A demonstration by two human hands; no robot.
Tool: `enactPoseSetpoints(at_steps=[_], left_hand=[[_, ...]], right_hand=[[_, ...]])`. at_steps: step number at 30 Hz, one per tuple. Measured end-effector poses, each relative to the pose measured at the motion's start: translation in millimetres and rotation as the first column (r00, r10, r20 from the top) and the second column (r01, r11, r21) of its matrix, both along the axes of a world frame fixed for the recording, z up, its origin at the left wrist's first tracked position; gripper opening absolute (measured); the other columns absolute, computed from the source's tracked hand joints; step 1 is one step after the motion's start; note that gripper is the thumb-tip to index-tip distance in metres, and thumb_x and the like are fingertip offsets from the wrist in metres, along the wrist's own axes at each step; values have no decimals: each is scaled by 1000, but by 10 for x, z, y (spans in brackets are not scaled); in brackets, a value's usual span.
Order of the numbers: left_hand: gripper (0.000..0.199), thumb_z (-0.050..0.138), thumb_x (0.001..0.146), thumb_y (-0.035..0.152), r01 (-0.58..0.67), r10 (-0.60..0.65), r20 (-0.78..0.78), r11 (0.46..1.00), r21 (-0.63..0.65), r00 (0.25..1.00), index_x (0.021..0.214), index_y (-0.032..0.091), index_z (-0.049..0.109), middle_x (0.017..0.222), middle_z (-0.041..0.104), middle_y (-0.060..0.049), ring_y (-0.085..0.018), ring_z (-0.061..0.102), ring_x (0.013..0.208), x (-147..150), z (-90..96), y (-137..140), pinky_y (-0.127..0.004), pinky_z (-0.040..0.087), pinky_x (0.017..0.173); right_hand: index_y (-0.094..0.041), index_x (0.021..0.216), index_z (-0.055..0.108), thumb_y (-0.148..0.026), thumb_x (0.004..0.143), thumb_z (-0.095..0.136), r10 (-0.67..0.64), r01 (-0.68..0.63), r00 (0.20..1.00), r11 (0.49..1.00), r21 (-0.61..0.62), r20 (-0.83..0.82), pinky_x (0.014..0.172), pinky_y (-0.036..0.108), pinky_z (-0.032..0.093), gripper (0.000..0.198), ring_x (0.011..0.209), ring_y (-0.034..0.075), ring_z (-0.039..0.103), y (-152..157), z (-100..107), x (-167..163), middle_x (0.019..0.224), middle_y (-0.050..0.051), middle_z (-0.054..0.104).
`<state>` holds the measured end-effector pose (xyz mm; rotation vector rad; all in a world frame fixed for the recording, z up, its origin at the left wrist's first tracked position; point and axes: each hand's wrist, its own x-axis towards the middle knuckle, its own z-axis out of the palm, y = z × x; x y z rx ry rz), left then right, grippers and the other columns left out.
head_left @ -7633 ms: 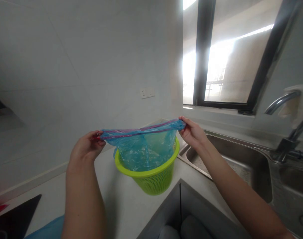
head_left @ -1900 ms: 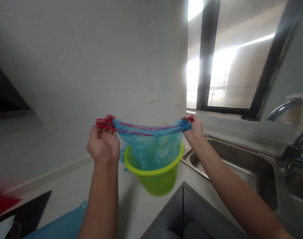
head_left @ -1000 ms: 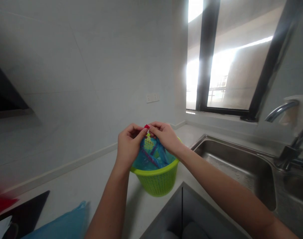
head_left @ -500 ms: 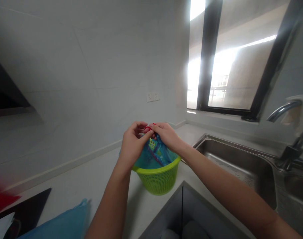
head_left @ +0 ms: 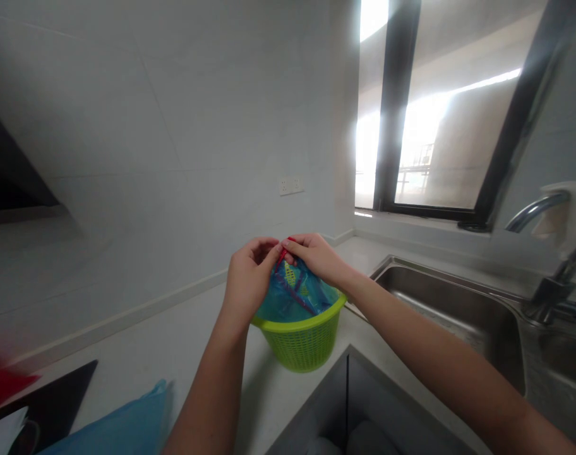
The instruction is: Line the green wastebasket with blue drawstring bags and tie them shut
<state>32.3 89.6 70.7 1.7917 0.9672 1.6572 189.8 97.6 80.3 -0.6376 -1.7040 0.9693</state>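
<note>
A: Grip?

B: L hand [head_left: 250,272] and R hand [head_left: 316,257], thumbs & fingers pinched tight on the red drawstring [head_left: 283,253]. Some fingertips hidden, so can't tell whose hold is firmer.

A: And the blue plastic bag [head_left: 288,303]?

B: Directly below both hands, inside the slotted green basket [head_left: 300,326] on the white tabletop [head_left: 198,354].

A: Nearer hand?

B: Neither, really. String's btwn them, thumb tips just about meeting. Short red bit slants down-L from R thumb; purple hem [head_left: 295,296] slants down-R across the bag.

A: Nearby?

B: SS sink [head_left: 458,306] just R of basket; flat blue plastic [head_left: 112,426] on tabletop, nr L forearm.
</note>
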Motion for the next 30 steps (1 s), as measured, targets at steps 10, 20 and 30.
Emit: enactPoseSetpoints(at_steps=[10, 20, 30], left_hand=[[17, 61, 92, 36, -143, 175, -184, 974, 174, 967, 89, 20, 61, 82, 68, -1, -16, 62, 76, 82, -24, -81, -27, 46, 71], [14, 65, 87, 31, -160, 208, -266, 968, 194, 941, 91, 19, 73, 86, 73, -3, -18, 66, 80, 27, -7, -45, -28, 48, 77], [23, 56, 94, 30, -9, 90, -488, 986, 166, 868, 101, 22, 76, 105, 75, -4, -20, 67, 99, 8, 38, -133, -31, 48, 91]], right_hand=[[-16, 82, 60, -42, 81, 68, -159, 149, 982, 984, -95, -100, 55, 23, 36, 26, 52, 9, 46, 62, -113, -7, 55, -5, 57], [-19, 78, 52, -32, 83, 65, -128, 129, 992, 988, 87, -18, 62, 23, 40, 19, 64, 11, 53, -37, -110, 90, 66, -4, 59], [-20, 89, 72, -9, 87, 62, -523, 288, 829, 702, 652, 197, 86, 32, 45, 15, 89, 18, 62, -208, -276, 344, 89, 3, 72]])
